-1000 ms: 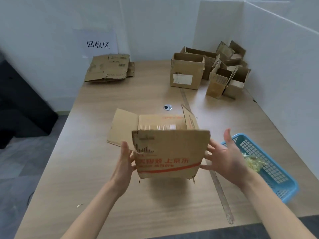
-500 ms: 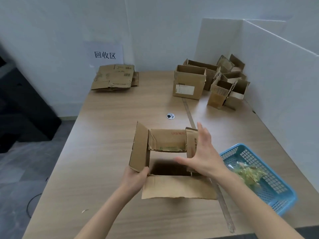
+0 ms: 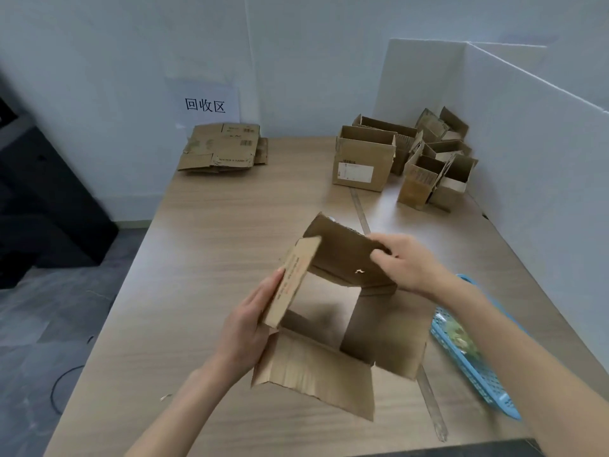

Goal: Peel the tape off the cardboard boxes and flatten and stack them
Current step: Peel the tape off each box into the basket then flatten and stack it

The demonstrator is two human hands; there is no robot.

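Note:
I hold an opened brown cardboard box (image 3: 329, 367) above the near middle of the table, both ends open so the tabletop shows through it. My left hand (image 3: 247, 324) grips its left wall, the one with red print. My right hand (image 3: 408, 262) clasps the far right wall at its top edge. The near flaps hang spread toward me. A stack of flattened boxes (image 3: 220, 150) lies at the far left corner under a paper sign. Several open boxes (image 3: 362, 159) stand grouped at the far right.
A blue plastic basket (image 3: 474, 367) with crumpled tape scraps sits at the right edge, partly behind my right forearm. A long strip of clear tape (image 3: 431, 410) lies on the wooden table (image 3: 197, 258). White partition boards (image 3: 527, 143) close off the right side.
The box has been turned and tilted, and its bottom now stands open. My right hand moved from the right flap to the far wall; my left hand shifted up along the left wall.

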